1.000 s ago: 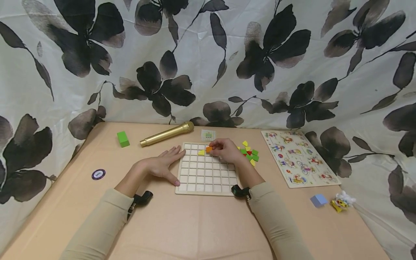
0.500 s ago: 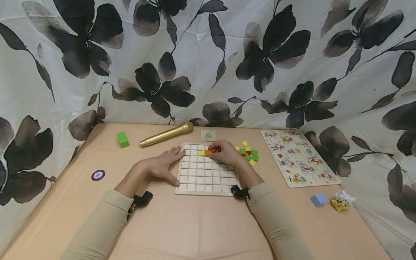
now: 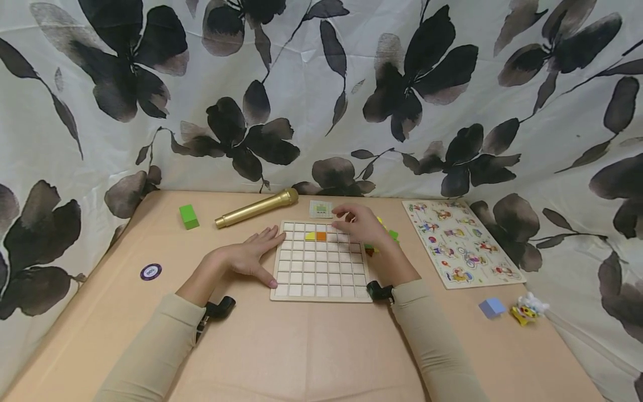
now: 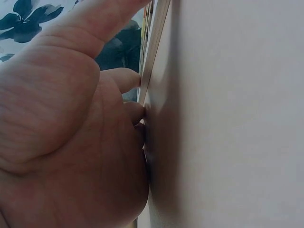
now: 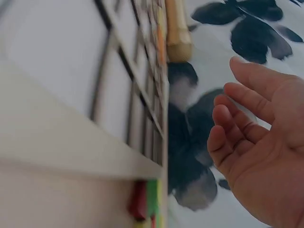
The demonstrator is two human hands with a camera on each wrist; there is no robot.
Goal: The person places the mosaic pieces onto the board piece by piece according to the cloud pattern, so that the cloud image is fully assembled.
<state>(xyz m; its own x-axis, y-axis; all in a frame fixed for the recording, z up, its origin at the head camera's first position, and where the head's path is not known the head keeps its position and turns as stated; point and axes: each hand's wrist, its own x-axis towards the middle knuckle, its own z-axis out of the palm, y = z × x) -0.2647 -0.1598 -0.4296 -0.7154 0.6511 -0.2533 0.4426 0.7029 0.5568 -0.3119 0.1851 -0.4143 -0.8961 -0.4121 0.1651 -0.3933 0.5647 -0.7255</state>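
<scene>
A wooden grid board with pale square cells lies on the table. In its second row from the far edge, a yellow piece sits beside an orange square piece. My left hand rests at the board's left edge, fingers spread, thumb near the lower corner. Above the board's far right part hovers my right hand, its fingers loosely bent with nothing between them. Partly hidden behind that hand and wrist is a pile of small green, yellow and red pieces.
Behind the board lie a small pattern card and a gold microphone. A green block and a round chip are at left. At right are a picture puzzle board, a blue block and a small toy figure.
My right hand has let go of the orange piece, now flat beside the yellow one, and has moved right and up off the board. The left hand has stayed in place.
</scene>
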